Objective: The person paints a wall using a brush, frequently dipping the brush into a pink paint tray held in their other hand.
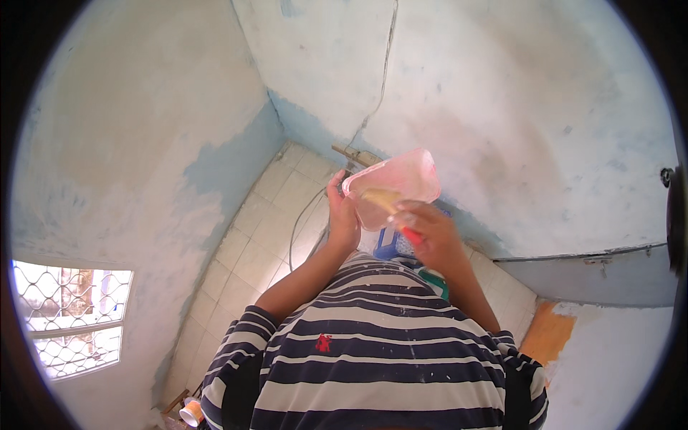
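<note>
The left hand (344, 217) grips a pink tub (405, 175), the right hand (430, 231) a red-handled tool (381, 198) (blurred, tan-ended).

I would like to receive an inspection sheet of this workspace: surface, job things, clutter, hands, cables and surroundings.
Surface: pale tiled floor, partly hidden by the person.
Job things: pink tray; red-handled tool, blurred, pale end in front of the tray.
Clutter: blue object, partly hidden; green item; orange-and-white container.
Hands: left hand holds the tray's left side; right hand grips the tool.
Cables: thin cable curving over the floor.
Surroundings: patchy white-and-blue walls; grilled window at left.
</note>
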{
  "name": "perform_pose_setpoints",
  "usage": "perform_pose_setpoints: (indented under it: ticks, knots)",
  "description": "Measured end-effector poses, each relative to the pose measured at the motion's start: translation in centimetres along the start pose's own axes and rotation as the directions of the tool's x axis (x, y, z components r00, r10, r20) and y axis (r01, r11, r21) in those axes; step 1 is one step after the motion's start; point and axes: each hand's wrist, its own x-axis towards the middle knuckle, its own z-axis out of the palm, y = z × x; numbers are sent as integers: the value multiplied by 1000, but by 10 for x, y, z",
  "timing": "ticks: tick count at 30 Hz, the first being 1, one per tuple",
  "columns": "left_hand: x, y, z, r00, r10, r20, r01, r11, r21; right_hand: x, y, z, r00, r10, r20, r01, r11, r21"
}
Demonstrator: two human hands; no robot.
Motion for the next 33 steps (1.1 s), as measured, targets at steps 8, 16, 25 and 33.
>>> perform_pose_setpoints:
  ticks: [8, 16, 25, 33]
  knots:
    - [11, 2, 5, 995, -75, 68, 80, 993, -81, 3, 12, -2, 995, 62, -72, -69, 992, -106]
    - [2, -14, 1, 983, -28, 184, 22, 999, 36, -20, 17, -8, 923, 227, -309, -236, 972, 10]
    - [-6, -12, 35, 971, -160, 179, 152, 987, 56, -45, 45, -16, 924, 212, -318, -247, 966, -73]
    - [-19, -51, 38, 934, -214, 286, 145, 959, 244, -70, 52, -25, 843, 377, -385, -410, 912, -6]
